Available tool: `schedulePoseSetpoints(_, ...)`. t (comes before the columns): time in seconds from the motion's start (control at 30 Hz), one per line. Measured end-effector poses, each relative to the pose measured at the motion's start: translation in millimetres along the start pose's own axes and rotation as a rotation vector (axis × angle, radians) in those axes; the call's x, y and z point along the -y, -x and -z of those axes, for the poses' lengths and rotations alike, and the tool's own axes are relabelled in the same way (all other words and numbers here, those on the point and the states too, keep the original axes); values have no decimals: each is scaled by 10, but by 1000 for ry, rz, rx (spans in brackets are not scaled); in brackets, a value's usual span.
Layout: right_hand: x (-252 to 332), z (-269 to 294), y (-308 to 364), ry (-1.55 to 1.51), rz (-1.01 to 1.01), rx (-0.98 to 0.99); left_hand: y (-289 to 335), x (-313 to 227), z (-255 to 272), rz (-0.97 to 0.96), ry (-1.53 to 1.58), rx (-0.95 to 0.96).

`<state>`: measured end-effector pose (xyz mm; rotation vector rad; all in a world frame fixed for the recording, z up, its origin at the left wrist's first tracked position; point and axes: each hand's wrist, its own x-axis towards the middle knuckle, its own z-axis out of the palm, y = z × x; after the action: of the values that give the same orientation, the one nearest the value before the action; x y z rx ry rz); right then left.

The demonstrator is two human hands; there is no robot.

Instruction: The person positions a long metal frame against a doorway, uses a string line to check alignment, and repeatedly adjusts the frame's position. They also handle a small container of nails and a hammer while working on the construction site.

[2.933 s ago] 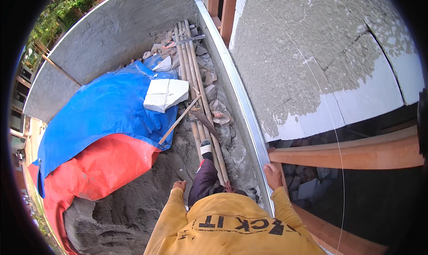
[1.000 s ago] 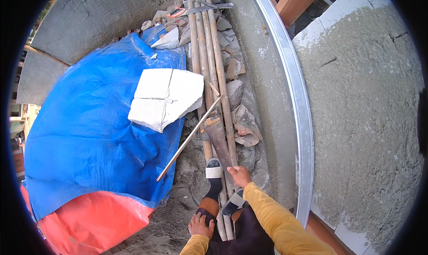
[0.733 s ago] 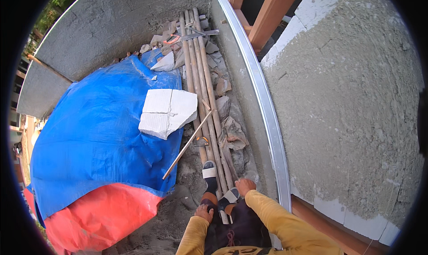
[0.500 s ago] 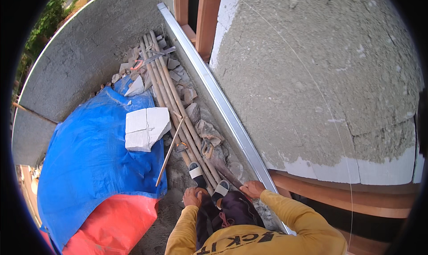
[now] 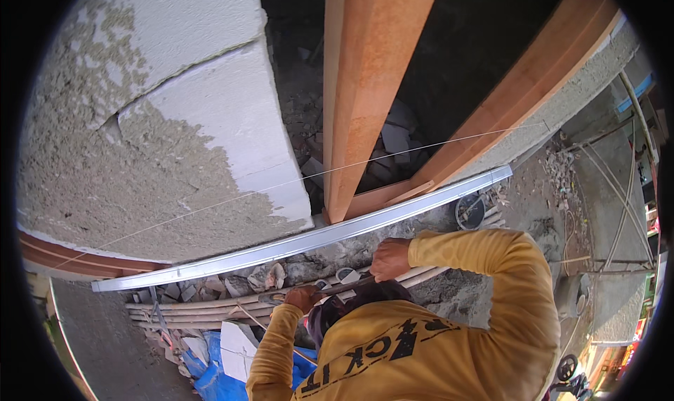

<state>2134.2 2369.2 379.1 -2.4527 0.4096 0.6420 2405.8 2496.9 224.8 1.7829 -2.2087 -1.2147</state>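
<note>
My left hand (image 5: 302,299) is closed in front of my lap, beside the bamboo poles (image 5: 203,308). Up and to the right, my right hand (image 5: 391,258) is curled shut, knuckles upward. A thin, flat, dark brown strip (image 5: 349,286) runs between both hands; its kind is not clear and its ends are hidden by my fingers. Just beyond the hands, a long silver metal bar (image 5: 316,241) lies along the foot of the wall. My shod feet show partly under the strip.
A partly plastered wall (image 5: 189,183) rises ahead, beside wooden frame posts (image 5: 365,85). One thin string crosses before them. A black bucket (image 5: 470,211) stands at right. Rubble (image 5: 267,276), a white block (image 5: 237,348) and a blue tarp (image 5: 217,380) lie at lower left.
My view has turned right, toward the wall and wooden frame. Both hands have come off my legs and closed at the brown strip, with my right elbow raised outward.
</note>
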Motion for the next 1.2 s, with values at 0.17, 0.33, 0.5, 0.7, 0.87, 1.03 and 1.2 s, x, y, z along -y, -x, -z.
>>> schedulePoseSetpoints(0.17, -65, -454, 361, 59, -249, -90, -413, -267, -30, -185, -153, 181)
schedulePoseSetpoints(0.33, 416, -538, 1050, -82, -421, -659, -718, -492, -68, -192, -176, 237)
schedulePoseSetpoints(0.5, 681, -1121, 1322, -283, -665, -1122, -980, -572, -245, -322, -103, 139)
schedulePoseSetpoints(0.7, 730, -2192, 1189, -665, -1012, -1135, -1325, -1092, -369, -397, 57, 33)
schedulePoseSetpoints(0.87, 530, -2600, 889, -911, -1083, -895, -1775, -1453, -599, -113, 80, 184)
schedulePoseSetpoints(1.03, 353, -2827, 736, -928, -1162, -911, -2184, -1563, -1047, -14, 362, 68)
schedulePoseSetpoints(1.2, 134, -3469, 715, -1504, -1363, -1295, -2502, -1945, -917, 252, 835, 24)
